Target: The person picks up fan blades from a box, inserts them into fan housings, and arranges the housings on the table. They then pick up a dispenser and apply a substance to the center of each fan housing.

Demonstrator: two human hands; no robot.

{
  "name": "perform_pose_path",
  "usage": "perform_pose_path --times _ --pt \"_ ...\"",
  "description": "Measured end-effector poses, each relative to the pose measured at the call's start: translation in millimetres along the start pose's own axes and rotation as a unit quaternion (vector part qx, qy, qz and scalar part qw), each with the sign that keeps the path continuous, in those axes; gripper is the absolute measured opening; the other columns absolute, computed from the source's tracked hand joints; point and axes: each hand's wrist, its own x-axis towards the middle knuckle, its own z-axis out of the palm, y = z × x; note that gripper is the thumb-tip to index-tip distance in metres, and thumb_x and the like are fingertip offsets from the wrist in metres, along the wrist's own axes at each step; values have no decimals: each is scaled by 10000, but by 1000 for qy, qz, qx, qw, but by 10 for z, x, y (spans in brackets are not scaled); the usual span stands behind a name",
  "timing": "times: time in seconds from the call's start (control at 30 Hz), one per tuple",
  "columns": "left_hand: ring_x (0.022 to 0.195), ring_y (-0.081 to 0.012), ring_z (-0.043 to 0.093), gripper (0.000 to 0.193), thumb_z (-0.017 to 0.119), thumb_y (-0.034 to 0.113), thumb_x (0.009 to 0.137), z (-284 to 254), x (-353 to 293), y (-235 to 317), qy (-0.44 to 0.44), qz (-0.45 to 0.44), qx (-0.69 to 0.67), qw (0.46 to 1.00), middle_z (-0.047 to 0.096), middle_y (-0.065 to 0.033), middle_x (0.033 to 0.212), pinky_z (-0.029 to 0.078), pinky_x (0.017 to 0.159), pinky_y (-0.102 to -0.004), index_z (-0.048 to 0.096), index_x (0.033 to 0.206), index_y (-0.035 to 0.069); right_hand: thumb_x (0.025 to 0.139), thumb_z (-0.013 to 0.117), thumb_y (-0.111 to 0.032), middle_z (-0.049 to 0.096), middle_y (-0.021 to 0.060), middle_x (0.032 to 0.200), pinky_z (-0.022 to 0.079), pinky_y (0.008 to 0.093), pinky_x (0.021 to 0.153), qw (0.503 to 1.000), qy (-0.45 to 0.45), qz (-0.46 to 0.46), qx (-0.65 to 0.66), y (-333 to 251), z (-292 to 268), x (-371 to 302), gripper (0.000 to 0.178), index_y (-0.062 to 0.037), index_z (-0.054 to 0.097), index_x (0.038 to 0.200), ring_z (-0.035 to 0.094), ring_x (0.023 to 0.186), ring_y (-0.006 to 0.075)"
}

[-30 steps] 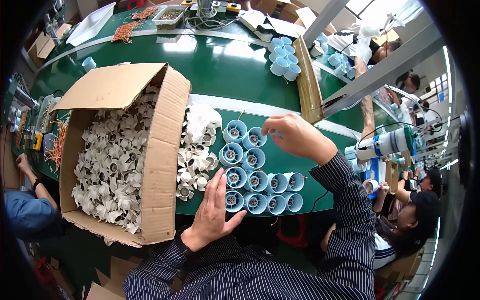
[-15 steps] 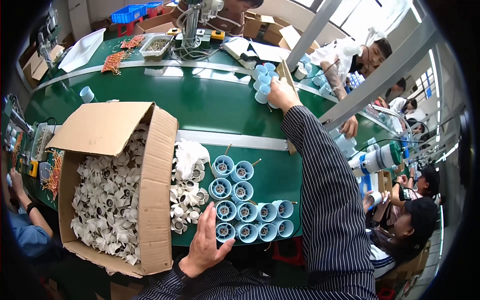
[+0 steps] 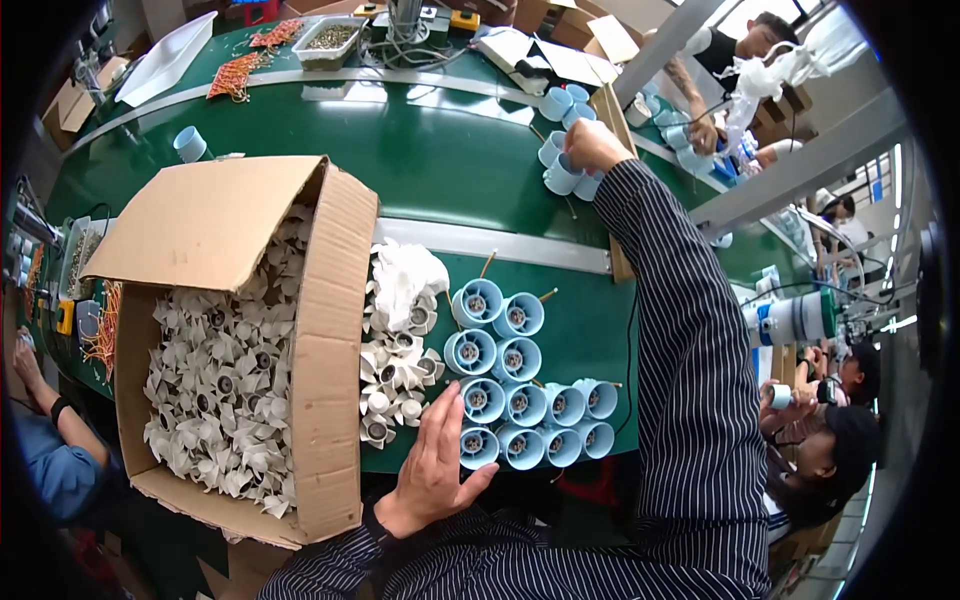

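My left hand (image 3: 432,468) lies open, fingers together and stretched out, against the left side of the nearer light-blue plastic cups (image 3: 526,404). These stand in rows on the green table, each with a ribbed inside and a small metal part in the middle; several have wires sticking out. My right hand (image 3: 597,146) reaches far forward, its fingers curled on a light-blue cup (image 3: 561,178) in a cluster beside a wooden strip (image 3: 612,110). The fingertips are partly hidden. More light-blue cups (image 3: 556,104) stand just beyond that hand.
A cardboard box (image 3: 335,350) full of white fan impellers stands at left. Loose impellers (image 3: 388,385) and a crumpled white bag (image 3: 408,275) lie between it and the cups. A lone cup (image 3: 190,144) stands behind the box. Co-workers sit at right, far right and left.
The view has shifted, so the table things appear farther right and higher. The far cluster has split, with the cups under my right hand now apart from those behind. My left hand stays beside the rows.
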Motion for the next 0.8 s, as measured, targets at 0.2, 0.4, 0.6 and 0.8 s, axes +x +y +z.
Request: perform_pose_path --times 0.2,0.4,0.6,0.8 --pt "1523 -545 420 998 805 267 962 27 18 -17 10 18 15 1000 324 -388 1685 378 1269 -561 226 1683 -109 926 732 -96 799 256 939 650 447 826 990 -120 -77 -11 -328 -159 -1166 141 6 828 938 804 909 399" --pt "1541 -537 396 980 782 275 984 64 -20 -18 7 16 17 1000 316 -381 1694 357 1283 -555 218 1687 -110 796 726 14 798 233 1004 624 461 893 994 1 -101 46 191 151 -2299 193 -15 822 960 772 977 424" --pt "1574 -521 361 928 696 345 1041 86 -43 -9 11 5 13 1000 319 -369 1706 306 1308 -543 220 1685 -124 799 737 18 785 212 1029 603 467 939 993 9 -85 81 250 297 -2840 201 -11 810 983 752 1032 413" --pt "1556 -526 377 970 770 292 999 75 -52 -17 8 9 39 999 314 -375 1698 339 1293 -555 217 1685 -115 835 804 -56 762 200 1068 588 470 954 981 -28 -160 103 -42 282 -3077 205 -6 797 1033 732 1051 401"
